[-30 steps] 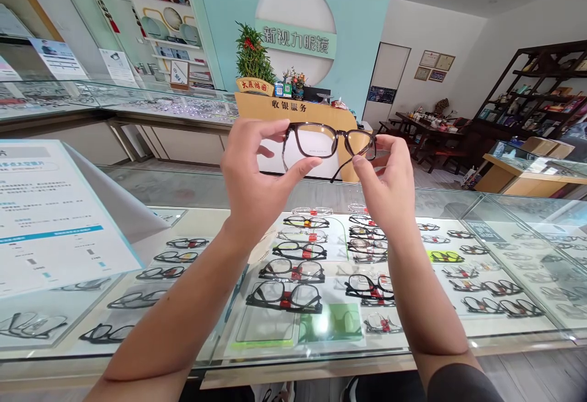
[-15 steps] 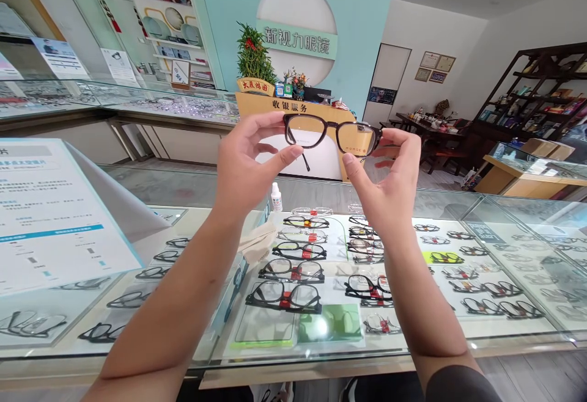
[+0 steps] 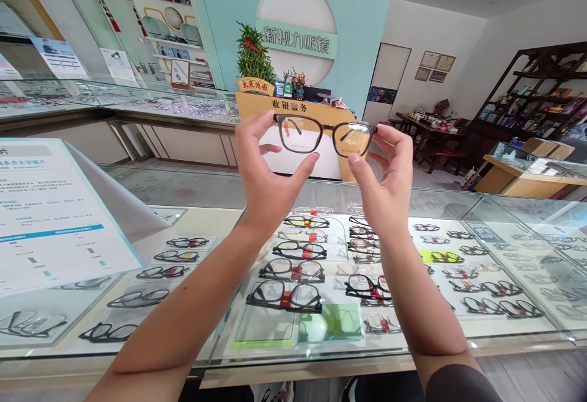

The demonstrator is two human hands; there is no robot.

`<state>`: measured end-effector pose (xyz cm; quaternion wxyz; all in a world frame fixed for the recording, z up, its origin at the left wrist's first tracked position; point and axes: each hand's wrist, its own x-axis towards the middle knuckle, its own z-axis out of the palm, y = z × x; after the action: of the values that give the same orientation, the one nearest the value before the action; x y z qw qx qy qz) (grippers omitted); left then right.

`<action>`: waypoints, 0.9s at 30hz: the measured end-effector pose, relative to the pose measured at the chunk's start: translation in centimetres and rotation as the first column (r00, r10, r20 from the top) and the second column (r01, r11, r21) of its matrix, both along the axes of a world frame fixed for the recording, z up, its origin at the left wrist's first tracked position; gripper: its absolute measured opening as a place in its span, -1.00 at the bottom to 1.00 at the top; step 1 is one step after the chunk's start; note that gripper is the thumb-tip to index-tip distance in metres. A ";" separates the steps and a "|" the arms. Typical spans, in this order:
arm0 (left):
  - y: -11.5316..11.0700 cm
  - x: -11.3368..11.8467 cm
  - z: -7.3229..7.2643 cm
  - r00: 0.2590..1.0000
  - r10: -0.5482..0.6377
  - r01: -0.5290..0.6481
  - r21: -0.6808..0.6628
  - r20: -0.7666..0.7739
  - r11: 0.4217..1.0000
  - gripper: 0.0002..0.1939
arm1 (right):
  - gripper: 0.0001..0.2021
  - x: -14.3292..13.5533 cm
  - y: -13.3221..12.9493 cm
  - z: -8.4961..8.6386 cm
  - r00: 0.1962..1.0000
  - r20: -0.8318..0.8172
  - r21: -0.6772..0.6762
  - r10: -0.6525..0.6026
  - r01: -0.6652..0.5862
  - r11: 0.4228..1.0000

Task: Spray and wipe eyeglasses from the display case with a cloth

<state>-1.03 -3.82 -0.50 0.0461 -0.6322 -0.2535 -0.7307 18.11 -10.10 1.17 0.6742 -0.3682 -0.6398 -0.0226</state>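
A pair of dark-framed eyeglasses (image 3: pixel 327 127) is held up in front of me, above the glass display case. My left hand (image 3: pixel 270 160) is closed on the left end of the frame, its thumb below the left lens. On the other side, my right hand (image 3: pixel 387 167) grips the right end, thumb near the lower rim of the right lens. Small printed letters show on the right lens. The glasses sit almost level, and the fingers behind the frame are partly hidden.
Below lies a glass display case (image 3: pixel 220 353) with rows of eyeglasses (image 3: pixel 285 295) inside. A large printed sign (image 3: pixel 59 212) stands on the left. Farther back are a cashier counter (image 3: pixel 257 104) with a plant (image 3: pixel 254 54), and a dark shelf (image 3: pixel 527 93) at right.
My left hand has shifted to the right and covers the small white bottle's spot. The eyeglasses have turned slightly and sit more level, with both hands still on them.
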 end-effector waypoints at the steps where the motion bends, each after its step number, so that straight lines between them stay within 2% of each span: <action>1: 0.3 0.0 -0.1 1.000 -0.010 0.010 -0.006 0.010 1.000 -0.15 | -0.52 -0.2 -0.1 0.0 1.000 -0.001 0.008 0.003 -0.003 1.000; 10: 2.4 -0.3 -0.1 0.987 -0.161 0.163 -0.184 0.028 0.969 -0.25 | -0.62 -1.3 -1.1 0.4 1.000 0.013 0.059 -0.014 0.014 0.998; 14: 2.1 -0.2 -0.2 0.988 -0.156 0.157 -0.182 0.021 0.971 -0.24 | -0.66 -0.6 0.0 0.3 0.998 -0.065 0.052 0.003 0.000 0.999; 17: 1.0 0.2 -0.3 0.998 -0.059 0.063 -0.124 0.038 0.990 -0.20 | -0.67 0.3 1.4 0.3 0.968 -0.218 -0.035 0.123 -0.134 0.990; 20: -0.6 0.9 -0.4 0.997 0.052 -0.050 -0.041 0.055 0.998 -0.16 | -0.65 1.1 2.7 0.2 0.864 -0.424 -0.110 0.270 -0.345 0.932; 22: -1.5 1.3 -0.3 0.994 0.094 -0.095 0.012 0.057 0.995 -0.18 | -0.65 1.2 3.4 0.1 0.786 -0.527 -0.114 0.324 -0.443 0.889; 24: -2.1 1.6 -0.3 0.991 0.120 -0.122 0.041 0.054 0.992 -0.19 | -0.66 1.2 3.7 0.0 0.732 -0.588 -0.109 0.345 -0.494 0.863; 27: -2.1 1.8 -0.3 0.989 0.141 -0.142 0.017 0.048 0.990 -0.17 | -0.67 1.1 3.8 -0.1 0.691 -0.633 -0.099 0.350 -0.520 0.848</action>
<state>0.78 -5.97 -0.79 0.0984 -0.5948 -0.2912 -0.7428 19.17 -6.32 1.10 0.7677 -0.2810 -0.4626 0.3429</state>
